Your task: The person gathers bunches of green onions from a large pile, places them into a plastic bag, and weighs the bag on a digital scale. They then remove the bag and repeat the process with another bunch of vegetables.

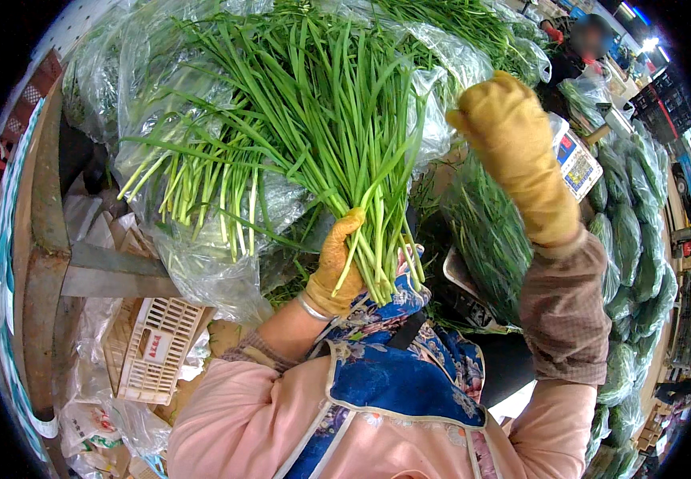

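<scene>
My left hand point(336, 263), in a yellow-tan glove, grips a bunch of long green garlic chives point(349, 152) near its pale cut ends. The leaves fan upward and away from me over a larger pile. My right hand point(499, 112), gloved alike, is raised to the right of the bunch and curled into a fist. Whatever its fingers hold, if anything, is hidden. Beside the held bunch, loose chives point(202, 195) rest on clear plastic sheeting point(226, 275), their pale stems pointing toward me.
Below my right forearm lie bagged greens point(485, 231). Several more bagged bundles point(625, 239) are stacked along the right. A beige plastic crate point(154, 351) stands low at the left, near a metal table frame point(114, 271). Another person point(589, 48) is at the far right.
</scene>
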`<control>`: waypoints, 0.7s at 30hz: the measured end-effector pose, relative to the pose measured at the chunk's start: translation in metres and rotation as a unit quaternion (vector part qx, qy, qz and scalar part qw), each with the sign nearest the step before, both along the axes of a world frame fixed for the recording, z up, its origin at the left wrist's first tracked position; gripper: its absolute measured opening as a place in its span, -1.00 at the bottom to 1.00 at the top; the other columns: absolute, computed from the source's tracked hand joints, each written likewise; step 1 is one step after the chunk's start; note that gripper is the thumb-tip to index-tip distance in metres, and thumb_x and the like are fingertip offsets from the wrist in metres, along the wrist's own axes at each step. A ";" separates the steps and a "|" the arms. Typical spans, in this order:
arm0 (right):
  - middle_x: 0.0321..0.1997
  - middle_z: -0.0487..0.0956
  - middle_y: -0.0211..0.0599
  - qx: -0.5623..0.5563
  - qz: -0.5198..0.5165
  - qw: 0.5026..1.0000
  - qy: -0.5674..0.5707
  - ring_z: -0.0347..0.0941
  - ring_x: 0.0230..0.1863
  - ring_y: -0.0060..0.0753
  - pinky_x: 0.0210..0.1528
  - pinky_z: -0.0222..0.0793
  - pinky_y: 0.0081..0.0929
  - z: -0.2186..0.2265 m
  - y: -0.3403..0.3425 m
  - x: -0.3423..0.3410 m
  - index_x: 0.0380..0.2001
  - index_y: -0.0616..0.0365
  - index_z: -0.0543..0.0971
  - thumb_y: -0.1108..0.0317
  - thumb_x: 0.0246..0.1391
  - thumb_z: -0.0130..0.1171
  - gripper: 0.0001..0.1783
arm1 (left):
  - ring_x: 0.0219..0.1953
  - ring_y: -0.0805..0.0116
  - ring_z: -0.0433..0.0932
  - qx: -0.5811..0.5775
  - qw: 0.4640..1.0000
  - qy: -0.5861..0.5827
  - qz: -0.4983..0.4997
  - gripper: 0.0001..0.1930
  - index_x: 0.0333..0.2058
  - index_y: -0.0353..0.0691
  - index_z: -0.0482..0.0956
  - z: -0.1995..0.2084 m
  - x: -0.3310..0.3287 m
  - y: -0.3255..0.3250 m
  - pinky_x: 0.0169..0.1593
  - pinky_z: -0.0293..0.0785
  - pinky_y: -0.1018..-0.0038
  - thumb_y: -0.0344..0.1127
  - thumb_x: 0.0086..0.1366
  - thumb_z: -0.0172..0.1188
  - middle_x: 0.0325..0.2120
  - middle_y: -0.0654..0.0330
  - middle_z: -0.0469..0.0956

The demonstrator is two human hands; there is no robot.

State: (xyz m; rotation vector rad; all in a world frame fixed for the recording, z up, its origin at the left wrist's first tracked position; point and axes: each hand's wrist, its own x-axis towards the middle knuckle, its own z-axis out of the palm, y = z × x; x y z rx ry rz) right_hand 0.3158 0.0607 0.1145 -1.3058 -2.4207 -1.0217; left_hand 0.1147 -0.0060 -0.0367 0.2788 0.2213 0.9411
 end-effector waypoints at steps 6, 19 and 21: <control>-0.17 0.58 -0.25 -0.544 0.041 0.829 0.126 0.51 -0.17 -0.12 -0.11 0.40 -0.25 -0.053 -0.085 0.047 -0.16 0.11 0.54 0.33 -0.12 0.25 -0.63 | -0.21 0.12 0.57 -0.013 1.000 -0.002 -0.001 -0.51 0.04 -0.26 0.35 -0.002 0.001 -0.002 -0.10 0.52 0.21 -0.14 0.17 0.02 -0.18 0.02 0.53; -0.40 0.56 0.05 -0.450 -0.085 0.830 0.319 0.50 -0.30 0.11 -0.29 0.40 -0.11 -0.078 -0.050 -0.058 -0.15 0.19 0.42 0.02 -0.24 0.32 -0.37 | -0.29 0.38 0.54 0.137 0.954 0.265 0.040 -0.61 0.02 -0.19 0.35 -0.026 -0.007 -0.006 -0.20 0.51 0.42 -0.20 0.24 0.06 -0.25 0.20 0.50; -0.39 0.56 0.04 -0.425 -0.077 0.820 0.375 0.50 -0.32 0.10 -0.29 0.41 -0.11 -0.090 -0.052 -0.053 -0.13 0.16 0.41 0.07 -0.24 0.32 -0.39 | -0.31 0.40 0.53 0.129 0.958 0.245 0.072 -0.57 0.02 -0.25 0.34 0.001 -0.001 -0.009 -0.23 0.51 0.47 -0.28 0.17 0.09 -0.26 0.20 0.49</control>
